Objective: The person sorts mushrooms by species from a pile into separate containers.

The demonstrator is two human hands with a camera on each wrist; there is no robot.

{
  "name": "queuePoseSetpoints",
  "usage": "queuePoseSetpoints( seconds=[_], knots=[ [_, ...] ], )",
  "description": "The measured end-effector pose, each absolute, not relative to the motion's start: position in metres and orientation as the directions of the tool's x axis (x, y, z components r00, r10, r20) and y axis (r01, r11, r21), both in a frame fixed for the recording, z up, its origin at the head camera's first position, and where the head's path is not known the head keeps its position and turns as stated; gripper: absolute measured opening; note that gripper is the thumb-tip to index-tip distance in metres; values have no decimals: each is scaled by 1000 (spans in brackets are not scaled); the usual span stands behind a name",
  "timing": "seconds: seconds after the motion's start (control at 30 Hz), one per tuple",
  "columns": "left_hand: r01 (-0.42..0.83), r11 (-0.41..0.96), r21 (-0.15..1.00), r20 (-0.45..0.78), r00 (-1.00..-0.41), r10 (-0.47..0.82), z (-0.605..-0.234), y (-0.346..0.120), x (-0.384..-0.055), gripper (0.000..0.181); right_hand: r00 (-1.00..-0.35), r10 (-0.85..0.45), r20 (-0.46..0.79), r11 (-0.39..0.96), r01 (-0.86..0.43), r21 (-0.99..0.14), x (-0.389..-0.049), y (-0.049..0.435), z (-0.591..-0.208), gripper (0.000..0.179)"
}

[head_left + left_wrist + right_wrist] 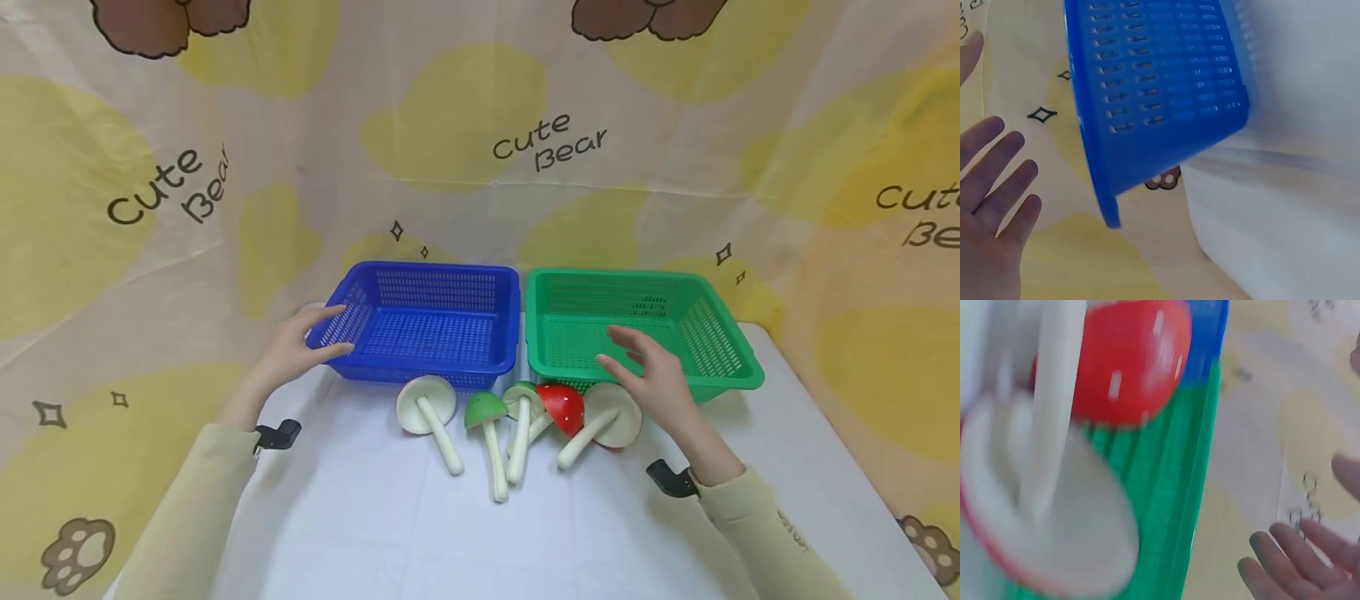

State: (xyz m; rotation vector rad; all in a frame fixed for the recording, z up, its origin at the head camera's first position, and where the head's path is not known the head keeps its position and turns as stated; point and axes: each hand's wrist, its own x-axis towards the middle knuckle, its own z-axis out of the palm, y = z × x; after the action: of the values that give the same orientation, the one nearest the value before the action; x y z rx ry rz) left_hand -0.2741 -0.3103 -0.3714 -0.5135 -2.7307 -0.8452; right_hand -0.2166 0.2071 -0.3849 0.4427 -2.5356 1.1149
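My left hand is at the left end of the blue basket, fingers extended and thumb apart, holding nothing. In the left wrist view its spread fingers show beside the basket's slotted wall. Over the front of the green basket is my right hand, fingers relaxed and nothing in them. Close by it lies a toy mushroom with its pale underside up. Next to that are a red-capped mushroom with white dots and two green-capped mushrooms. Another upturned mushroom lies farther left.
Both baskets stand side by side at the back of a table with a white cloth. Behind them hangs a patterned curtain with yellow patches and lettering. A black wrist camera sits at the left sleeve, another at the right.
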Motion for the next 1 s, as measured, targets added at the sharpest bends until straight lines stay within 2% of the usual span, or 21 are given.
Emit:
queuePoseSetpoints(
  seconds=[0.13, 0.23, 0.33, 0.47, 0.63, 0.87, 1.0],
  knots=[
    [356, 758, 546, 302, -928, 218, -379, -320, -272, 70, -920, -72, 384, 523, -363, -771, -205, 186, -390, 43],
    [313, 771, 554, 284, -942, 178, -385, -327, -271, 70, -950, -66, 305, 496, -296, -816, -197, 173, -395, 40],
    [261, 783, 564, 256, -957, 134, -389, -332, -270, 70, -968, -84, 235, 519, -244, -820, -190, 162, -402, 39],
    [213, 788, 578, 229, -969, 93, -394, -339, -269, 72, -970, -117, 215, 525, -244, -815, -183, 149, -411, 35],
    [231, 788, 571, 264, -960, 91, -398, -345, -269, 71, -970, -136, 202, 525, -244, -815, -177, 135, -422, 27],
    [218, 785, 581, 248, -965, 84, -401, -348, -271, 72, -989, -124, 83, 597, -141, -790, -171, 119, -440, 18],
    [216, 780, 588, 231, -968, 95, -404, -350, -270, 74, -990, -137, 31, 625, -111, -772, -170, 113, -449, 18]
  ],
)
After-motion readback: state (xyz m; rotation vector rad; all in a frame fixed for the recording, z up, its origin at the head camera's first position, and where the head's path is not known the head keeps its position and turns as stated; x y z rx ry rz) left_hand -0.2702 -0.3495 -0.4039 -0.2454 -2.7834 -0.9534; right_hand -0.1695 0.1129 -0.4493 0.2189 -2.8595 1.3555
